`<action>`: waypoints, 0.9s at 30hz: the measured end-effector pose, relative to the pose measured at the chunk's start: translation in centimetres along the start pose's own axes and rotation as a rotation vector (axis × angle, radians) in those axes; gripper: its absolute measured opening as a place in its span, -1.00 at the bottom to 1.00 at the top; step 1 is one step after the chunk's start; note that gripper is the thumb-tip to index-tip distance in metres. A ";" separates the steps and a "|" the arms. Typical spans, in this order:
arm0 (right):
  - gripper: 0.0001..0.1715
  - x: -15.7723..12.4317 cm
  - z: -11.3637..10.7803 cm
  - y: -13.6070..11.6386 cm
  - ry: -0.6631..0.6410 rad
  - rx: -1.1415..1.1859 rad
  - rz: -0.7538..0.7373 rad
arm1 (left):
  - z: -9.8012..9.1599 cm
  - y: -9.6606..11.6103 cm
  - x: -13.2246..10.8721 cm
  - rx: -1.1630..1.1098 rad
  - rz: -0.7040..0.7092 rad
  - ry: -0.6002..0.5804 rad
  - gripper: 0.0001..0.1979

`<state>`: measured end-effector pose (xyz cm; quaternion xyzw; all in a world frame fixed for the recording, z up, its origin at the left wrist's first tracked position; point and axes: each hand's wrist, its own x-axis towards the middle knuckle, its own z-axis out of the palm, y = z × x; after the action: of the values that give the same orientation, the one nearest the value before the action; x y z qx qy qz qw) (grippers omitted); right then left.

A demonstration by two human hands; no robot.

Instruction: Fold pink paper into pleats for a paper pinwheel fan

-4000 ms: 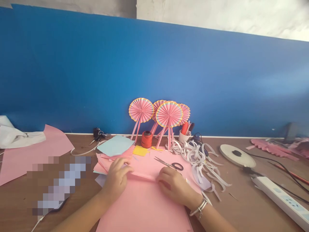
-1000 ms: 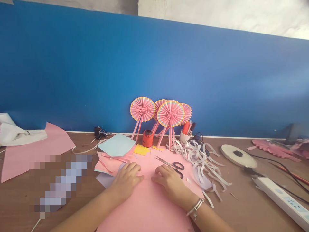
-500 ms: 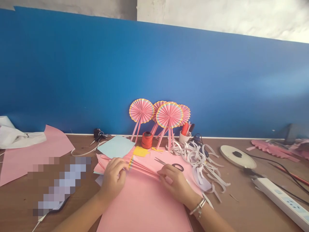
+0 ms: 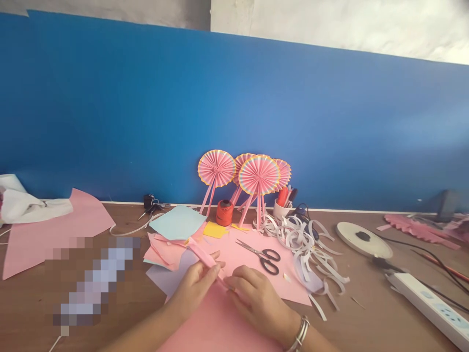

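A pleated strip of pink paper (image 4: 200, 252), squeezed into a narrow bundle, slants between my two hands. My left hand (image 4: 196, 286) is closed around its middle, thumb on top. At the lower right end, the fingers of my right hand (image 4: 258, 298) pinch the same paper, covering that end. Under both hands lies a large pink sheet (image 4: 216, 325). Black-handled scissors (image 4: 261, 254) rest on pink paper beyond my right hand. Light blue paper (image 4: 178, 221) and lilac paper (image 4: 161, 276) lie near my left hand.
Round pink paper fans (image 4: 259, 175) stand at the back beside a red spool of thread (image 4: 224, 215) and a pen cup (image 4: 281, 209). Curled white paper strips (image 4: 300, 239) heap at right, near a pale round lid (image 4: 346, 233) and a power strip (image 4: 427, 300).
The pleated paper, stretched loosely across between my hands before, is now gathered into a tight, slanting bundle. Both hands have moved closer together and nearer me, uncovering the scissors' handles.
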<state>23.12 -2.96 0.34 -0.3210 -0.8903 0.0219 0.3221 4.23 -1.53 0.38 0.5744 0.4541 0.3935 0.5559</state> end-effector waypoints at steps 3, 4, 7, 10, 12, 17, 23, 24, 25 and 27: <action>-0.76 -0.2 -0.3 -0.2 0.010 -0.078 -0.068 | -0.6 -0.1 -0.1 0.222 0.075 0.109 -0.64; -0.74 -0.4 -0.3 -0.2 0.054 -0.112 -0.077 | -0.8 0.0 -0.1 0.370 0.133 0.144 -0.65; -0.60 -0.8 -0.3 -0.2 0.214 -0.253 -0.104 | -1.3 0.0 -0.3 0.942 0.339 0.179 -0.65; -0.53 -0.8 0.0 -0.1 0.215 -0.388 -0.120 | -1.2 -0.2 -0.4 1.343 0.411 0.087 -0.50; -0.56 -0.4 0.2 0.1 0.148 -0.428 -0.098 | -0.9 -0.5 -0.5 1.435 0.398 0.007 -0.46; -0.68 0.3 0.5 0.9 0.058 -0.345 -0.007 | -0.2 -1.4 -0.5 1.453 0.380 -0.088 -0.51; -0.79 -0.3 0.9 1.6 -0.131 -0.336 0.048 | -0.3 -1.8 -0.2 1.345 0.404 -0.117 -0.64; -0.79 -0.4 0.9 1.7 -0.163 -0.341 0.054 | -0.4 -1.6 -0.2 1.335 0.396 -0.123 -0.65; -0.79 -0.5 0.9 1.8 -0.192 -0.341 0.060 | -0.4 -1.5 -0.4 1.336 0.385 -0.130 -0.65; -0.79 -0.7 0.8 1.8 -0.235 -0.323 0.083 | -0.6 -1.2 -0.7 1.370 0.363 -0.147 -0.66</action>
<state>24.04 -1.76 -1.15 -0.4000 -0.8998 -0.0705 0.1592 3.39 -2.11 -0.76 0.8863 0.4577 0.0662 0.0250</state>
